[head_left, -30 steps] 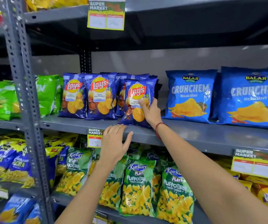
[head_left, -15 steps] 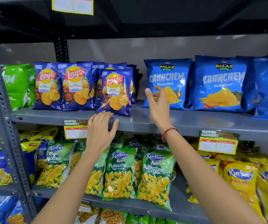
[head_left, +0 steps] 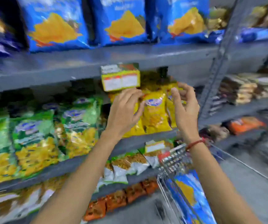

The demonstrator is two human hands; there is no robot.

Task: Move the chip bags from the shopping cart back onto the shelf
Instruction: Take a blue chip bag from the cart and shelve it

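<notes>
- The shelf (head_left: 97,62) fills the left and middle of the frame, its grey boards slanting up to the right; the whole view is motion-blurred.
- A second rack (head_left: 243,109) stands in the right of the frame, with brown and orange packs too blurred to tell.
- Three big blue bags (head_left: 55,25) stand side by side on the top board, across the upper frame, each printed with a yellow heap of chips.
- Green bags (head_left: 33,135) crowd the board below, in the left middle of the frame.
- The cart (head_left: 175,160) sits in the lower right, its wire rim near the shelf's lower boards.
- One blue chip bag (head_left: 189,193) lies inside the cart at the lower right (same blue and yellow print as those on top), partly behind the right forearm.
- Yellow bags (head_left: 156,113) stand on the middle board at the frame's centre, between the two hands.
- The left hand (head_left: 123,113) is raised in front of the yellow bags, fingers loosely spread, holding nothing.
- The right hand (head_left: 185,107) is raised just right of it, fingers curled and empty, with a red thread (head_left: 194,143) round the wrist.
- A yellow price tag (head_left: 120,78) hangs from the top board's edge, just above the left hand.
- A smaller tag (head_left: 155,146) hangs on the next board down, near the cart's rim.
</notes>
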